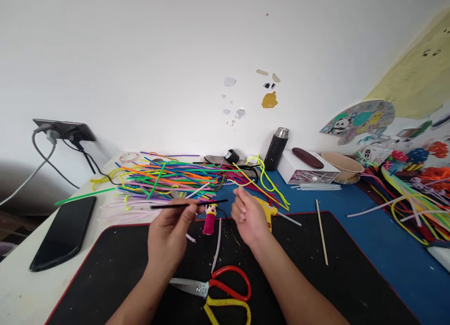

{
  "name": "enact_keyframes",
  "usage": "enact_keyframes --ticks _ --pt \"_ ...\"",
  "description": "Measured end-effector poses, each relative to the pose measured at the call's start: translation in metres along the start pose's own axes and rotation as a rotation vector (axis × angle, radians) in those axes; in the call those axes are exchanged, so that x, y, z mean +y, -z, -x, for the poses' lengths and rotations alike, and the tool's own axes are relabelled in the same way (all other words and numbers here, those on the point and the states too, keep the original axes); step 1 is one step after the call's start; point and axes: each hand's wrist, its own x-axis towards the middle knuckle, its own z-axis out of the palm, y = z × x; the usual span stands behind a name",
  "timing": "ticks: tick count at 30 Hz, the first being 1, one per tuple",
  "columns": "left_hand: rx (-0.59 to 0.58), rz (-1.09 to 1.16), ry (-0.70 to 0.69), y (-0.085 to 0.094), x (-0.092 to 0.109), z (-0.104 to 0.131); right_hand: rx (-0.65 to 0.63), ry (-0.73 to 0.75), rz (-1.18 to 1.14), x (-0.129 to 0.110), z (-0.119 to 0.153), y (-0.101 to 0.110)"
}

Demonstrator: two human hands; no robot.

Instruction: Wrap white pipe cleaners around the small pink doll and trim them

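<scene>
My left hand [168, 231] pinches a black pipe cleaner [160, 206] between thumb and fingers. The strip lies almost level, its free end reaching right toward my other hand. Apart from that end, my right hand [250, 217] is raised with its fingers curled closed; whatever they hold, if anything, is hidden. Between and behind the hands, a small pink and yellow figure [209, 223] lies on the black mat [119, 264]. Scissors [230, 283] with red and yellow handles rest nearer me. Partly behind my right hand is a yellow glue gun [270, 213] with a glue stick in it.
Many coloured pipe cleaners [172, 177] are piled at the back, more at right [397, 193]. A phone [65, 233] lies left; a wooden stick [321, 233] lies right. A black thermos [276, 149], white box [298, 170] and bowl [342, 163] stand by the wall.
</scene>
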Motion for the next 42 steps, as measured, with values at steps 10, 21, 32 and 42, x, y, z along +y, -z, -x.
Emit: enact_keyframes --ticks 10,21,32,42 --pt "0.066 0.647 0.334 -0.006 -0.001 -0.018 -0.163 -0.057 0.115 0.005 0.013 0.007" --pt "-0.112 0.621 0.483 -0.014 0.000 -0.007 -0.247 -0.023 0.083 0.006 0.023 0.001" --pt "0.032 0.572 0.430 -0.012 0.002 -0.014 -0.261 0.040 0.235 -0.001 0.026 0.001" --pt "0.027 0.352 0.239 -0.008 -0.003 -0.007 -0.248 0.320 0.653 0.001 0.025 0.007"
